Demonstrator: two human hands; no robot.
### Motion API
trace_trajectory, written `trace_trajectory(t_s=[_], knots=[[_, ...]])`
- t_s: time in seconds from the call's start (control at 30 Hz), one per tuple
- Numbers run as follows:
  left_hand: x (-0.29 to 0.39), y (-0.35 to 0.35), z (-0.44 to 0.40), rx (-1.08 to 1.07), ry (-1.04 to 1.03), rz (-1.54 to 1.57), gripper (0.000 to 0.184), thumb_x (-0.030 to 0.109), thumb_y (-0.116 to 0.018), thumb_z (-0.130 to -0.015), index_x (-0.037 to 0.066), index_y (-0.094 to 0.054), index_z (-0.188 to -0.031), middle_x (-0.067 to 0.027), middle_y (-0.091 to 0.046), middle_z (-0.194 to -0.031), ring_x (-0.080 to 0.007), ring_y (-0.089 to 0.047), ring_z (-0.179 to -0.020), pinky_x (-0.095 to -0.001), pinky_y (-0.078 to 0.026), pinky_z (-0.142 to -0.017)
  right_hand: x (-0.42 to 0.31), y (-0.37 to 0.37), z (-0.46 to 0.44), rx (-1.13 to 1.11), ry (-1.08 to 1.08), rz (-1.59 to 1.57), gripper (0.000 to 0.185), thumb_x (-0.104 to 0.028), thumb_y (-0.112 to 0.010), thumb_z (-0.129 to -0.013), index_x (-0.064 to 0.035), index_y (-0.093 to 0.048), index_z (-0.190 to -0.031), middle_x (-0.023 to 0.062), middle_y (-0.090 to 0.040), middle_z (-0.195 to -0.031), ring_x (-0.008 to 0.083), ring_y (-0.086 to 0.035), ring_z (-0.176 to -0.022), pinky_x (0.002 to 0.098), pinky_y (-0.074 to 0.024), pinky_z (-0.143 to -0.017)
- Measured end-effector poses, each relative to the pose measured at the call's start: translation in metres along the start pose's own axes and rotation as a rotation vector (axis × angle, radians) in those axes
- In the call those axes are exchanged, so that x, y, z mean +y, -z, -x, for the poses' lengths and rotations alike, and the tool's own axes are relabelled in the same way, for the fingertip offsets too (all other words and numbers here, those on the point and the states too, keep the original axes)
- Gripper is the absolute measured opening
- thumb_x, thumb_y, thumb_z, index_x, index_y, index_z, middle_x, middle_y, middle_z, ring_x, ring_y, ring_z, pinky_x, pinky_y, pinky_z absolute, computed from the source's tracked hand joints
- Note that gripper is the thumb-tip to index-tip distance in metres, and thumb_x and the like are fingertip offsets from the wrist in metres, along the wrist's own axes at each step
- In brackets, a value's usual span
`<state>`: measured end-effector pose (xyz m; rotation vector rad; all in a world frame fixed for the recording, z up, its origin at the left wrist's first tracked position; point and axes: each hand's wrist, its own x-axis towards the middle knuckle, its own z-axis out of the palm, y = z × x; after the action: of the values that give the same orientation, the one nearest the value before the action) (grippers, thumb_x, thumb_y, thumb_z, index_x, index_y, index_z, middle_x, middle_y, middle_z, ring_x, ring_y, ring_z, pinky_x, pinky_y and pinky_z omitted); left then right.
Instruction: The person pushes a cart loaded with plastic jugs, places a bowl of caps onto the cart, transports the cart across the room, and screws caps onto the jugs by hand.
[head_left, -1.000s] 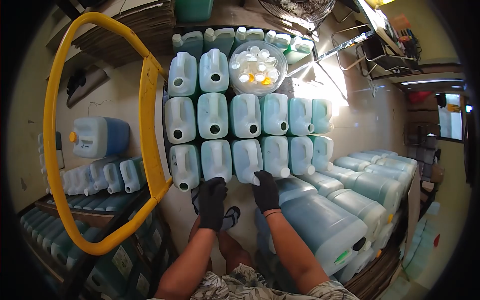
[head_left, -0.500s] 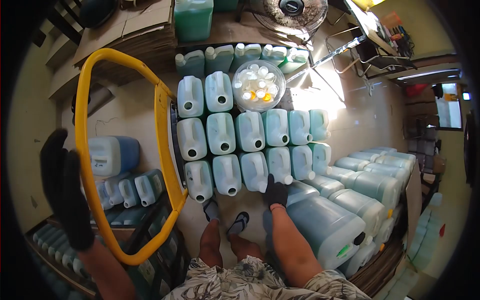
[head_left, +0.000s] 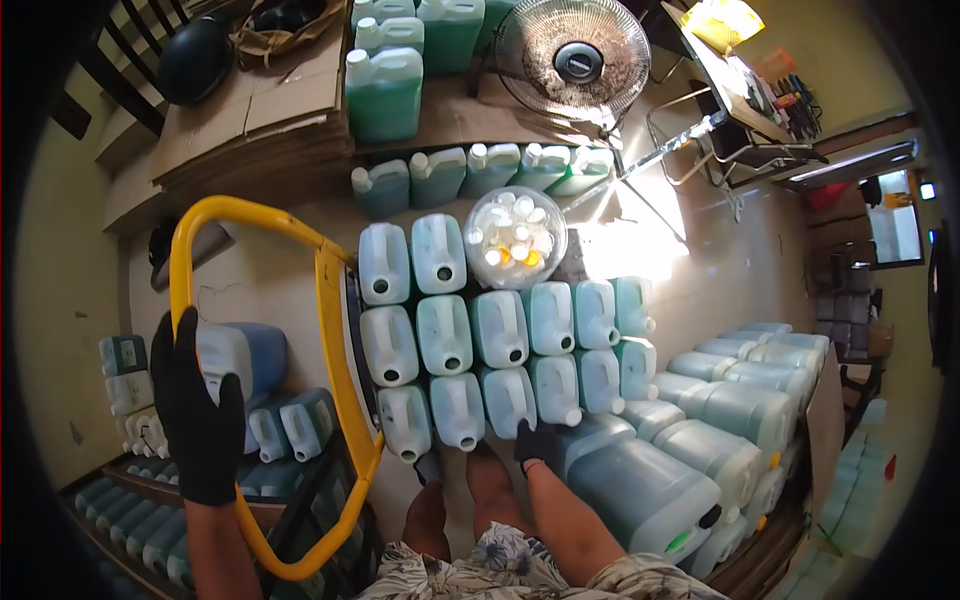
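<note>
Translucent pale plastic jug (head_left: 507, 393) stands in the nearest row. Leftmost, the black-gloved left hand (head_left: 200, 420) is spread at the yellow tubular metal rail (head_left: 327, 320), contact unclear; the black-gloved right hand (head_left: 537, 443) meets the jug's neck, grip hidden. Neck handling seems underway; turning anything there calls for a steadied body.

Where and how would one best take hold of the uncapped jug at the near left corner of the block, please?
I would grip the jug by its handle, coming from above. The handle runs raised along the top, while a neighbouring jug crowds one side. Keep it upright, as its mouth is open.
</note>
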<state>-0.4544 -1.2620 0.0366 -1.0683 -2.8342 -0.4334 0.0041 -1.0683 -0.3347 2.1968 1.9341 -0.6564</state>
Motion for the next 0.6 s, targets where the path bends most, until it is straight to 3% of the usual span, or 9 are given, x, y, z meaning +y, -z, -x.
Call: trace_trajectory(t_s=[0.03, 0.1, 0.13, 0.2, 0.33, 0.43, 0.47, 0.53, 0.6], knots=[[0.002, 0.001, -0.002, -0.002, 0.022, -0.024, 0.075, 0.003, -0.061, -0.083, 0.009, -0.041, -0.155, -0.0218, -0.043, -0.154, -0.0396, -0.039, -0.145, -0.0481, -0.030, -0.121, -0.002, 0.000, -0.008, -0.003, 0.009, -0.009, 0.049, -0.046, -0.072, -0.087, -0.0022, -0.067, -0.108, 0.0248, -0.068, -0.114, 0.0435, -0.066, -0.102, 0.0502, -0.0490, -0.094], [0.009, 0.000, -0.003, -0.024, 0.065, -0.061, 0.078, 0.003, -0.062, -0.079, 0.009, -0.042, -0.154, -0.0234, -0.043, -0.153, -0.0417, -0.037, -0.146, -0.0491, -0.030, -0.121, -0.014, 0.031, -0.010, -0.559, 0.217, 0.588, 0.060, -0.054, -0.072, -0.083, -0.0002, -0.065, -0.108, 0.0253, -0.068, -0.115, 0.0440, -0.066, -0.103, 0.0499, -0.0497, -0.092], [0.014, 0.001, -0.004, -0.026, 0.064, -0.062, 0.078, 0.003, -0.062, -0.079, 0.009, -0.042, -0.154, -0.0234, -0.043, -0.153, -0.0417, -0.037, -0.146, -0.0491, -0.030, -0.121, 0.006, 0.019, -0.015, -0.561, 0.216, 0.587, 0.060, -0.054, -0.072, -0.083, -0.0002, -0.065, -0.108, 0.0253, -0.068, -0.115, 0.0440, -0.066, -0.103, 0.0499, -0.0497, -0.092], [0.026, 0.001, -0.008, -0.040, 0.067, -0.315, 0.066, 0.006, -0.063, -0.083, 0.005, -0.048, -0.147, -0.0237, -0.043, -0.153, -0.0422, -0.038, -0.145, -0.0507, -0.029, -0.120, 0.041, -0.007, -0.025, -0.070, 0.378, 0.279, 0.067, -0.061, -0.071, -0.082, 0.0000, -0.067, -0.109, 0.0240, -0.068, -0.117, 0.0428, -0.066, -0.104, 0.0496, -0.0509, -0.090], [0.111, -0.044, -0.008, -0.015, 0.146, 0.184, 0.038, 0.009, -0.064, -0.089, 0.001, -0.059, -0.126, -0.0222, -0.057, -0.133, -0.0424, -0.052, -0.129, -0.0506, -0.040, -0.110, -0.026, 0.063, -0.030, -0.178, 0.399, 0.360, 0.067, -0.061, -0.070, -0.081, -0.0003, -0.070, -0.111, 0.0236, -0.071, -0.107, 0.0401, -0.066, -0.105, 0.0500, -0.0512, -0.088], [0.201, -0.170, -0.066, -0.241, 0.008, 0.574, 0.021, 0.013, -0.066, -0.090, 0.006, -0.068, -0.109, -0.0129, -0.071, -0.095, -0.0340, -0.069, -0.092, -0.0440, -0.054, -0.082, -0.051, 0.085, -0.085, -0.960, 0.386, 0.522, 0.057, -0.053, -0.069, -0.086, -0.0013, -0.070, -0.110, 0.0213, -0.072, -0.097, 0.0404, -0.068, -0.095, 0.0515, -0.0517, -0.086], [0.223, -0.226, -0.092, -0.269, -0.090, 0.603, 0.017, 0.014, -0.063, -0.090, 0.006, -0.068, -0.105, -0.0150, -0.070, -0.090, -0.0352, -0.068, -0.086, -0.0478, -0.053, -0.076, -0.079, 0.105, -0.104, -0.964, 0.396, 0.523, 0.057, -0.053, -0.069, -0.086, -0.0013, -0.070, -0.110, 0.0213, -0.072, -0.097, 0.0404, -0.068, -0.095, 0.0515, -0.0517, -0.086], [0.252, -0.336, -0.129, -0.366, -0.177, 0.540, 0.014, 0.012, -0.059, -0.087, 0.007, -0.067, -0.098, -0.0187, -0.069, -0.089, -0.0374, -0.068, -0.082, -0.0496, -0.054, -0.074, -0.140, 0.152, -0.154, -1.078, 1.344, 0.485, 0.048, -0.042, -0.069, -0.088, -0.0004, -0.065, -0.113, 0.0198, -0.069, -0.108, 0.0373, -0.068, -0.096, 0.0475, -0.0547, -0.083], [0.272, -0.438, -0.153, -0.545, -0.290, 0.169, 0.023, 0.013, -0.059, -0.088, 0.012, -0.069, -0.108, -0.0141, -0.071, -0.093, -0.0338, -0.068, -0.094, -0.0463, -0.055, -0.084, -0.199, 0.185, -0.195, -1.344, 0.284, -0.374, 0.026, -0.027, -0.067, -0.088, -0.0061, -0.070, -0.102, 0.0141, -0.068, -0.088, 0.0287, -0.070, -0.078, 0.0398, -0.0560, -0.069]])
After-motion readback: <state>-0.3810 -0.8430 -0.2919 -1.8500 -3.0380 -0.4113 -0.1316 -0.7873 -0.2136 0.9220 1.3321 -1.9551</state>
